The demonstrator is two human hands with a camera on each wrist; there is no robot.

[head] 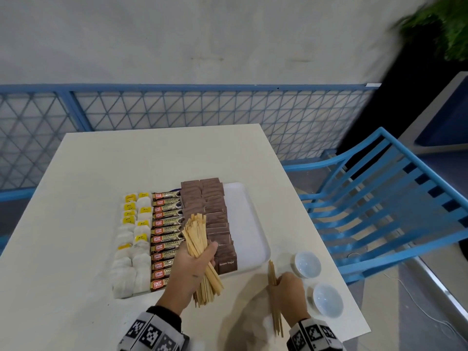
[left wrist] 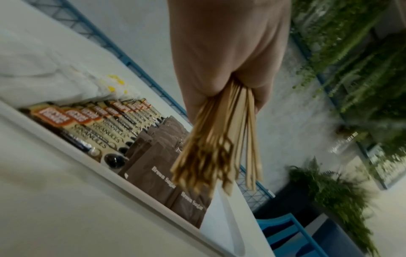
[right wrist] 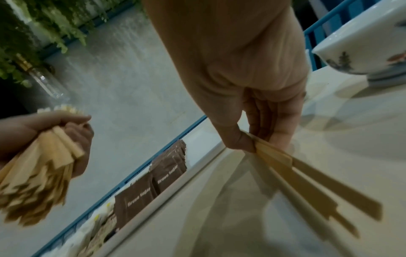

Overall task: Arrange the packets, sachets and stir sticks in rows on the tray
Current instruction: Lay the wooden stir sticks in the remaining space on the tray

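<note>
A white tray [head: 249, 224] on the table holds rows of tea bags [head: 131, 244], coffee sticks [head: 166, 239] and brown sugar packets [head: 215, 211]; its right strip is bare. My left hand [head: 193, 267] grips a thick bundle of wooden stir sticks [head: 200, 244] above the tray's near edge, the bundle [left wrist: 219, 153] fanning out over the sugar packets [left wrist: 158, 175]. My right hand [head: 288, 290] pinches a few stir sticks [head: 274, 300] lying on the table just right of the tray; its thumb and fingers [right wrist: 239, 140] clamp these sticks [right wrist: 307, 182].
Two small white bowls [head: 306, 264] [head: 326, 300] stand at the table's right edge beside my right hand. A blue slatted chair [head: 385, 211] sits to the right. A blue mesh fence [head: 177, 110] runs behind the table.
</note>
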